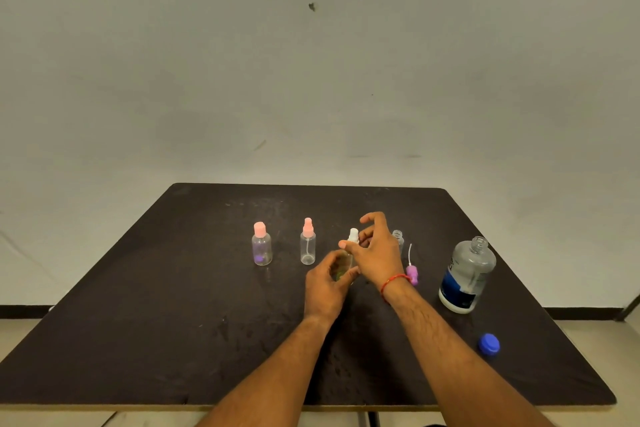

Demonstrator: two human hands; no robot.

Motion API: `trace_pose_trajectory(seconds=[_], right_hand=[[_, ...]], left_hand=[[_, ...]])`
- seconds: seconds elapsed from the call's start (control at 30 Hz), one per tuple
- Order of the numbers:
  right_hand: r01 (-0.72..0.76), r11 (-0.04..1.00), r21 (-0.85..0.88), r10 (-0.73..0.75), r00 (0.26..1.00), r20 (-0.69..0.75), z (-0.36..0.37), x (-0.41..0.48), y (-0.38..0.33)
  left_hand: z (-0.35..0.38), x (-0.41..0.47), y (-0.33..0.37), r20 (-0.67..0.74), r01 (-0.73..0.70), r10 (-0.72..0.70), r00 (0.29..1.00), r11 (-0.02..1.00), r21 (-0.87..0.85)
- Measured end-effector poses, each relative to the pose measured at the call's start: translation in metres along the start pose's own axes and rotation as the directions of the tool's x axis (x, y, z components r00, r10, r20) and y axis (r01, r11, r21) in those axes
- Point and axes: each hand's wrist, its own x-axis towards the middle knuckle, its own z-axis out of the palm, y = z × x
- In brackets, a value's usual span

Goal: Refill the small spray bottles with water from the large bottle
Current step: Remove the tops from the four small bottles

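While both hands work at its middle, table (173,322): dark, carries everything.
Large bottle (465,276): upright at right, uncapped, part full.
Left hand (325,288): fingers wrapped round clear bottle (343,267), near centre.
Right hand (375,253): thumb and fingers pinch its white sprayer (353,235).
Pink-cap bottle (262,248): upright, far left.
Pink-spray bottle (308,246): upright, left of hands.
Open bottle (399,239): upright behind right hand.
Purple pump (412,272): lying beside right wrist.
Blue cap (488,344): front right.
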Motion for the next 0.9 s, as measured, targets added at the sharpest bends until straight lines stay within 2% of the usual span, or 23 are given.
trace_pose_trajectory(seconds=[0.3, 0.47, 0.73, 0.9], right_hand=[[0.024, 0.999, 0.036, -0.027, 0.997, 0.071, -0.0025, 0.0021, 0.0014], [0.010, 1.000, 0.004, -0.010, 1.000, 0.000, -0.0013, -0.0012, 0.0020], [0.034, 0.997, 0.066, -0.038, 0.998, 0.054, 0.0007, 0.0011, 0.0056], [0.013, 1.000, 0.017, -0.013, 1.000, 0.004, 0.0023, -0.0008, 0.0015]], left_hand=[[-0.0005, -0.0008, 0.0005, -0.002, 0.006, -0.006, 1.000, 1.000, 0.010], [0.0001, 0.0001, -0.0019, -0.010, -0.006, 0.006, 1.000, 0.999, 0.047], [0.0000, -0.0005, -0.0030, -0.006, 0.007, -0.007, 1.000, 1.000, -0.005], [-0.0007, -0.0001, 0.0006, -0.009, -0.005, 0.005, 1.000, 1.000, 0.031]])
